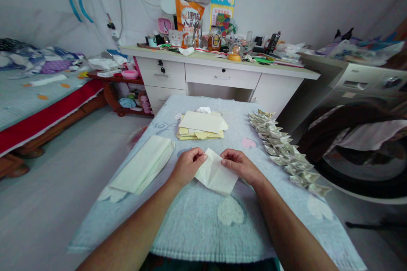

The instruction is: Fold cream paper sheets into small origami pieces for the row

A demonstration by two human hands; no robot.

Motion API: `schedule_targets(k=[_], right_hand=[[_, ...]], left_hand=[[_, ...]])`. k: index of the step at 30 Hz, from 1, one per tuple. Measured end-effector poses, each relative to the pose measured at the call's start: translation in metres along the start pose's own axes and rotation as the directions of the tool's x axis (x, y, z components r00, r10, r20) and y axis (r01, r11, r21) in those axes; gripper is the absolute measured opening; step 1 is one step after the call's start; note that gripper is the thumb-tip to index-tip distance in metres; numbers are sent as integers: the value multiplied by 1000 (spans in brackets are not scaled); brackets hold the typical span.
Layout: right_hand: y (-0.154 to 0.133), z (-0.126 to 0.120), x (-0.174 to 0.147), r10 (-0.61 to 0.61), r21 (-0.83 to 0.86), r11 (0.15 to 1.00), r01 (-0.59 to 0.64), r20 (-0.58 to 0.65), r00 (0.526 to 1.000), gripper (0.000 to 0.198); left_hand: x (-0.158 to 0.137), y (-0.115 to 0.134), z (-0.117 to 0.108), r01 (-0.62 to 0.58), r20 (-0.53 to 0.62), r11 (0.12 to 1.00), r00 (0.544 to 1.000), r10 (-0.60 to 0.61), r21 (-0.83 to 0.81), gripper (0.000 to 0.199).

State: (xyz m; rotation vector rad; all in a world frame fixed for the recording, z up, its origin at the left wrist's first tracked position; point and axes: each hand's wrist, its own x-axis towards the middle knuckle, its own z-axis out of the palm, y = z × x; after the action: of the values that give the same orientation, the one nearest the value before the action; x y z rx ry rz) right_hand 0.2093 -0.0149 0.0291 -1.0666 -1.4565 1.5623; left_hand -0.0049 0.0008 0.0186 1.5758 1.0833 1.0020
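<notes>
Over the surface (197,226), a creased sheet (216,178), apparently only partly folded, is pinched by the left fingers (200,160) and right fingers (227,163); many folded pieces (280,144) (at the right) seem finished, while the left paper stack (141,165) seems not yet shaped.

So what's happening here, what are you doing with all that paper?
A person holds a creased, pale sheet of paper between both hands: the left hand pinches it near the top, and the right hand grips its right side. On the blue patterned cloth, a pile of long pale sheets lies to the left. Farther back sits a stack of yellowish and cream paper. On the right, pointy folded paper pieces stand packed in a long group.
</notes>
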Motion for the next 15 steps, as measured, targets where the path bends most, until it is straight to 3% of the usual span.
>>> schedule_targets(k=[15], right_hand=[[0, 4, -1, 36, -46, 998, -38, -28, 999, 36]], left_hand=[[0, 4, 1, 38, -2, 996, 999, -38, -76, 23]])
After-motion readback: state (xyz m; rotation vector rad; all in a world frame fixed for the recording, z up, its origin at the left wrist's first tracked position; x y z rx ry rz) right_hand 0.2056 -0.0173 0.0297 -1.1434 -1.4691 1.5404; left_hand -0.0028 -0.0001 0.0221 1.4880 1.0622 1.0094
